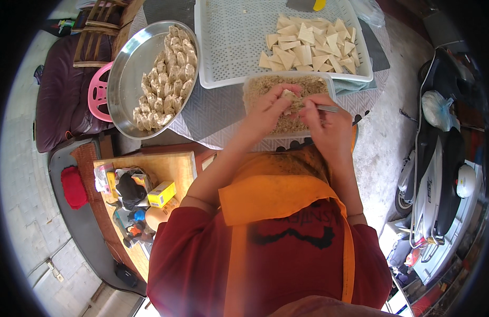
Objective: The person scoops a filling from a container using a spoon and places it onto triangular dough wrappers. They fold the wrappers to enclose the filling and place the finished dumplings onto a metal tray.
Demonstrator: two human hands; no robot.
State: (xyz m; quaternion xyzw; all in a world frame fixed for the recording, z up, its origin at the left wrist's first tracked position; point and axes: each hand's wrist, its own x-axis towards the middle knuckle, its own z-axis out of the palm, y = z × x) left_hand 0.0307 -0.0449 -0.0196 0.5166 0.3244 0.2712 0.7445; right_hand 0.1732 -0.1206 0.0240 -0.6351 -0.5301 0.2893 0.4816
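Note:
My left hand [268, 107] holds a pale piece of tofu [288, 94] with crumbly filling at it. My right hand [325, 121] grips a metal utensil [327, 107]; its working end is hidden at the piece. Both hands are over a translucent plastic tub [330, 81] of brownish minced filling [315, 88]. Beyond the tub, many cut tofu triangles [304, 53] lie heaped in the right part of a white perforated tray [228, 51]. To the left, a round metal pan [125, 75] carries rows of filled pieces [173, 79] along its right side.
A scraper with a yellow end [304, 4] lies in the tray's far part. A pink plastic stool [97, 91] shows beside the pan. At left, a wooden table [173, 160] bears boxes and bottles. A motor scooter [436, 178] stands at right.

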